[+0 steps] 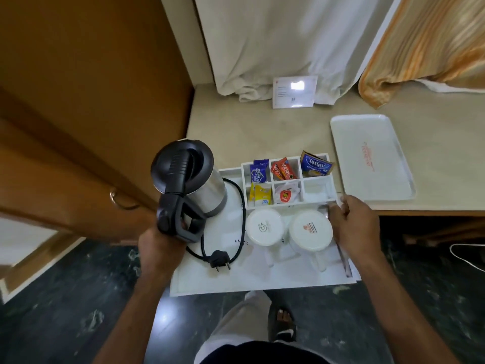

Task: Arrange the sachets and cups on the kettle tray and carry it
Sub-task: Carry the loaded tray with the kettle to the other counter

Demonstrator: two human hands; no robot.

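Note:
A white kettle tray [262, 277] juts out past the counter's front edge, over the floor. My left hand [160, 245] grips the handle of the steel-and-black kettle [189, 179] at the tray's left. My right hand [349, 222] holds the tray's right rim. Two white cups [265, 229] [311, 231] stand upside down side by side on the tray. Behind them a white divided box [319, 191] holds sachets: blue [258, 170], red [283, 168], a Tetley tea bag [316, 165], yellow [260, 194] and white with a red mark [286, 194]. The black cord and plug [220, 258] lie on the tray.
A second flat white tray [370, 156] lies on the beige counter [236, 127] to the right. A white card [294, 91] stands at the back against white curtains. A wooden door [78, 101] is at the left. Dark floor and my sandalled foot [282, 321] are below.

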